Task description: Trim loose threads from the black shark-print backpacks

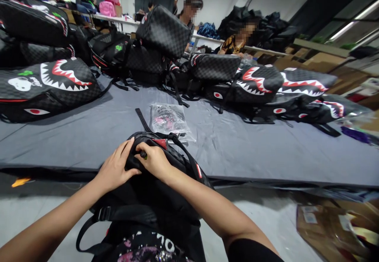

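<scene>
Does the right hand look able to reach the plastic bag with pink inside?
Likely yes: the right hand pinches a small dark thing, but the plastic bag lies just beyond the backpack, mostly uncovered.

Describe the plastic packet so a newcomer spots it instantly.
Start at the long grey table. Just past the black backpack at its near edge lies the packet. It's clear plastic with pink showing inside, unlike the shark-mouthed bags behind.
</scene>
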Demonstrator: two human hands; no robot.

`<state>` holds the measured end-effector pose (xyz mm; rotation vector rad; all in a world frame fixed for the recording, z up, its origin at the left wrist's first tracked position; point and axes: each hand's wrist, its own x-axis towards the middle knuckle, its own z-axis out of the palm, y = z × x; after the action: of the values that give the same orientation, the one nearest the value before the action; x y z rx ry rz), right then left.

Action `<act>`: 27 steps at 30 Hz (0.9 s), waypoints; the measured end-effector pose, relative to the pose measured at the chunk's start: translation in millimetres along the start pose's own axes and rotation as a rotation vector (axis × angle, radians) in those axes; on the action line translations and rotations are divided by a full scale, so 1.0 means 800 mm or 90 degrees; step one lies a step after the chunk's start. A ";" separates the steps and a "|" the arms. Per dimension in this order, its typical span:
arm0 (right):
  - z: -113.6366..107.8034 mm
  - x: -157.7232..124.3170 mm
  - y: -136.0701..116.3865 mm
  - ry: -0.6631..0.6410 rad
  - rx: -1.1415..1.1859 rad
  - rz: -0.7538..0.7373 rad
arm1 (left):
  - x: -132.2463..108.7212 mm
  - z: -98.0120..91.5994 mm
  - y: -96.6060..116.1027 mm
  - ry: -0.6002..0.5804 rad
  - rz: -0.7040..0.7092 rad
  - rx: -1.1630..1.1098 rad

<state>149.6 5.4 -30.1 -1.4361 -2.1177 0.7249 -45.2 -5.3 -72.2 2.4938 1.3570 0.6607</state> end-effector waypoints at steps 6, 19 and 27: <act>-0.017 0.010 0.006 -0.152 -0.056 -0.092 | 0.001 0.003 -0.001 0.000 -0.005 -0.008; -0.022 0.005 -0.027 -0.187 -0.416 -0.243 | -0.001 0.002 -0.008 0.016 0.001 -0.040; -0.078 -0.039 0.005 -0.299 -0.492 -0.103 | 0.001 0.001 -0.008 0.012 -0.011 -0.030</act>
<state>203.2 -12.9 11.2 -1.5120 -3.0568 0.1683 -49.2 -1.0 -74.9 2.4429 1.3510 0.7060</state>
